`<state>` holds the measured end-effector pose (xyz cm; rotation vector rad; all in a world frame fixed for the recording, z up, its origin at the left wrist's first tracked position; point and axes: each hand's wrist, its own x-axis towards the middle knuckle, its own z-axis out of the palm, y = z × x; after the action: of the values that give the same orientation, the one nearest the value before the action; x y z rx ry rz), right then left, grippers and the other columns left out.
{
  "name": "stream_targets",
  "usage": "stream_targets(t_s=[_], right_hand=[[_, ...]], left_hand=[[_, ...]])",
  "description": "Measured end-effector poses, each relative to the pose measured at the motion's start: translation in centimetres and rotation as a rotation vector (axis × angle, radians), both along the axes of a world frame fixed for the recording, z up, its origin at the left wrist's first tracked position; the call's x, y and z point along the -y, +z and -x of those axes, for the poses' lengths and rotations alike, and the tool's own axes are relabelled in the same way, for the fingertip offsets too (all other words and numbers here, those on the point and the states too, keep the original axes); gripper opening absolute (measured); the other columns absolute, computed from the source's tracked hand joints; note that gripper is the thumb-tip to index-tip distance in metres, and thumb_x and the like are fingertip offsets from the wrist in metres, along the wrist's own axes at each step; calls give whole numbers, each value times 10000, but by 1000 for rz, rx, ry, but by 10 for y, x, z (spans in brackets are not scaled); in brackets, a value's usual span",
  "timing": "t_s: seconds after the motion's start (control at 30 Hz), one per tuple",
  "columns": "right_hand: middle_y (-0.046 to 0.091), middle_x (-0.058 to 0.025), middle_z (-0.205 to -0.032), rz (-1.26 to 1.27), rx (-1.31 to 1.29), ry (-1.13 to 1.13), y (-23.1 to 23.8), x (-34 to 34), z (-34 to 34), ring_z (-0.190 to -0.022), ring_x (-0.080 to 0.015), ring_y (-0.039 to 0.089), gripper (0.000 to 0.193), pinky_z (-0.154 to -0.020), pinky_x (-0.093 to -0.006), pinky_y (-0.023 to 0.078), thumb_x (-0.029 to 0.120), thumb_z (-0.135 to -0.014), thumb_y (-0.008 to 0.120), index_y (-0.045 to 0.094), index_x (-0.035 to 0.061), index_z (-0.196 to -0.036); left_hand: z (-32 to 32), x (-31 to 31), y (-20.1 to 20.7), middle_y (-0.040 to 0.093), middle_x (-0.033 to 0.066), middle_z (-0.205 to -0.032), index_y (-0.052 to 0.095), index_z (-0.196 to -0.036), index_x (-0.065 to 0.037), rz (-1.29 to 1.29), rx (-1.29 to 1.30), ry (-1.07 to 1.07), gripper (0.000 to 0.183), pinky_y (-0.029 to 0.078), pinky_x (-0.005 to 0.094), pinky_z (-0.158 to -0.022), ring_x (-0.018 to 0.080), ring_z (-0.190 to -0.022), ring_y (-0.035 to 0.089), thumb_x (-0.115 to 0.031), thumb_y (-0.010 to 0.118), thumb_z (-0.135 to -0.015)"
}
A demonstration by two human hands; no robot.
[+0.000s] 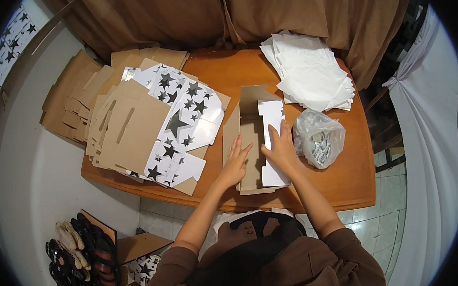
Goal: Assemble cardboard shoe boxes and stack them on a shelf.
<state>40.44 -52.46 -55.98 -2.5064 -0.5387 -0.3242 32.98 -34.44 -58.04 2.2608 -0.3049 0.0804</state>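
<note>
In front of me on the table stands a partly folded cardboard box, its brown inside facing up and its back flap raised. My left hand rests at the box's left wall, fingers spread and thumb stretched toward the middle. Along the right side runs a white panel with notched edges. My right hand lies on that panel, with thumb and fingers apart. Just right of the box sits a clear plastic bag of small silvery packets.
Flat cardboard blanks are piled at the left, some showing a white side with black stars. White paper sheets lie at the back right of the wooden table. Shoes hang on a rack at the lower left, by another cardboard box.
</note>
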Motion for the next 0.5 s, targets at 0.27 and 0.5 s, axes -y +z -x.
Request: stream_targets(t_s=[0.27,0.5], right_hand=[[260,-343,-1379,42,-23,-26,1,4,2,-1283,-489,288,676,-1023,-486,340,267,-702,692,449,27,-1284],[244,-348,-1391,19,17,-1,-2,5,1,-1283,-497,284,639,-1041,-492,305,308,-790,638,408,33,-1320]], left_hand=[[37,0,91,186,156,-1515,453,-1365,-239,153,-327,-391,476,0,573,-1094,392,-1399,116,-376,521,-914],[35,17,66,362,87,-1436,653,-1130,-240,-22,-174,-91,296,-20,626,-1067,389,-1383,183,-348,607,-858]])
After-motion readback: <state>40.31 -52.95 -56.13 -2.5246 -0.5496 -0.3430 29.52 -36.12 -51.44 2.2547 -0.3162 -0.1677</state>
